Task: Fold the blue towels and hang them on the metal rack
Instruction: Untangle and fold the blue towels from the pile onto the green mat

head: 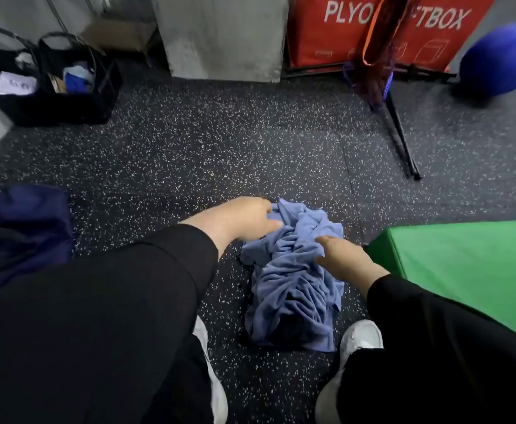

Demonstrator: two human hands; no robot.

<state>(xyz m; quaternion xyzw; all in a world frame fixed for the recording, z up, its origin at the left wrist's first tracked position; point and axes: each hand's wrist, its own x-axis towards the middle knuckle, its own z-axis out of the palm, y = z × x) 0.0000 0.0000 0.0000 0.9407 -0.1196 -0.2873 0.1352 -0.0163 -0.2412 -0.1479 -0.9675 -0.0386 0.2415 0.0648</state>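
Your left hand [244, 220] and right hand [337, 255] each grip the crumpled blue towel [293, 276] on the floor [220, 148], probably to lift and spread it.

Head view, steeply down, near floor [189, 142]

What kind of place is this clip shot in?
Most likely a gym or fitness studio: dark rubber floor with white speckles, a red box printed with "PLYO", a green padded block and a round blue ball.
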